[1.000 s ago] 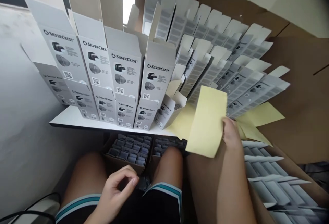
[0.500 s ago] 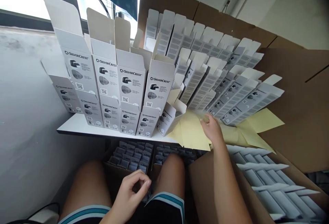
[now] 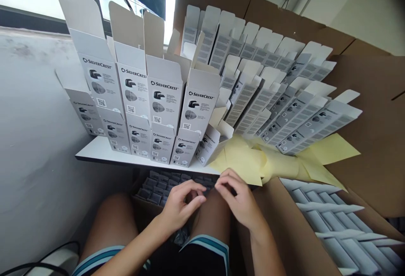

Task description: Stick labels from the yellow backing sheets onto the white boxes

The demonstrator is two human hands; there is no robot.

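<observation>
While brown cardboard (image 3: 381,134) lines the far and right sides, a white tabletop (image 3: 98,149) with a dark edge reaches across the middle. At near right, an open carton (image 3: 287,221) holds slanting rows of pale card pieces (image 3: 329,215). SilverCrest boxes (image 3: 163,103) stand in two tiers on the left of the tabletop, the upper ones with top flaps raised; more open-topped printed boxes (image 3: 259,54) crowd the far right. Yellow paper sheets (image 3: 237,158) lie overlapping at the tabletop's near right, some curled, one corner jutting past the edge. Below, small packs (image 3: 153,193) sit in rows. Above the lap (image 3: 172,259), the left hand (image 3: 182,202) hovers near the right hand (image 3: 238,196), which is closer to the paper. The left fingers curve, with a gap before the thumb; the right forefinger and thumb nearly meet, and whether they pinch anything I cannot tell.
</observation>
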